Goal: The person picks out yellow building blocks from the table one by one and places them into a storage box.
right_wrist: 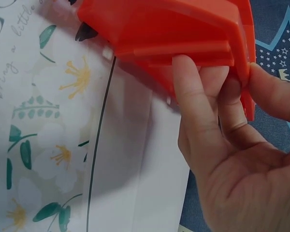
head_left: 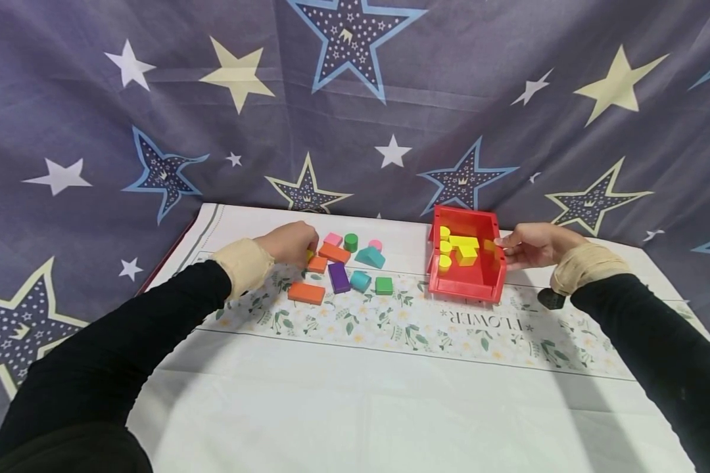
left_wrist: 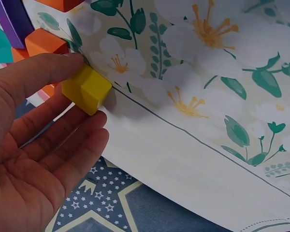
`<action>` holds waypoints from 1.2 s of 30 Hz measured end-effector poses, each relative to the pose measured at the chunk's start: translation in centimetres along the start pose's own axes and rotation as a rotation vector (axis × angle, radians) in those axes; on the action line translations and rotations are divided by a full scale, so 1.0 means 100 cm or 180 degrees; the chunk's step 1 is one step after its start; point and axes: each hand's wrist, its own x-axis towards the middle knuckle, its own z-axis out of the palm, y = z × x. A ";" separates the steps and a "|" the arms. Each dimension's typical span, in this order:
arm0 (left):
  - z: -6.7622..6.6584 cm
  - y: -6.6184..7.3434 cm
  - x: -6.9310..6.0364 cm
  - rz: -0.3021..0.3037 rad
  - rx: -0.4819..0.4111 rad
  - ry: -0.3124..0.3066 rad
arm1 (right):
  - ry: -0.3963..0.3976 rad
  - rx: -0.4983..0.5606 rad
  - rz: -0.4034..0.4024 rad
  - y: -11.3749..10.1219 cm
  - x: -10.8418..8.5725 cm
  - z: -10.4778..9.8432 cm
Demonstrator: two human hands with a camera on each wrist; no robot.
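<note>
A yellow block [left_wrist: 89, 89] is pinched between the thumb and fingers of my left hand [head_left: 290, 243], at the left end of a group of coloured blocks. In the head view the hand covers most of that block. My right hand [head_left: 532, 244] holds the right side of a red plastic bin [head_left: 467, 289]. The right wrist view shows the thumb at the bin's edge and the fingers [right_wrist: 191, 87] against the outside of its wall. Several yellow blocks [head_left: 466, 255], some of them cylinders, lie inside the bin.
Between the hands lie orange blocks [head_left: 306, 293], a purple block [head_left: 339, 278], a green cube [head_left: 383, 286], a green cylinder [head_left: 351, 242], teal pieces [head_left: 371, 257] and pink pieces [head_left: 333, 239]. A starred curtain [head_left: 355, 131] hangs behind the table with its flowered white cover [head_left: 390, 394].
</note>
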 end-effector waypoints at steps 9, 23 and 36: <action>0.000 -0.002 -0.003 -0.0078 -0.0161 0.0014 | -0.0073 0.0033 0.0039 0.000 0.000 -0.002; -0.001 -0.003 -0.005 -0.0257 -0.0250 -0.0087 | -0.0095 0.0074 0.0025 0.000 0.000 -0.001; 0.001 -0.003 -0.005 -0.0230 -0.0258 -0.0080 | -0.0132 0.0008 0.0022 0.000 0.001 -0.001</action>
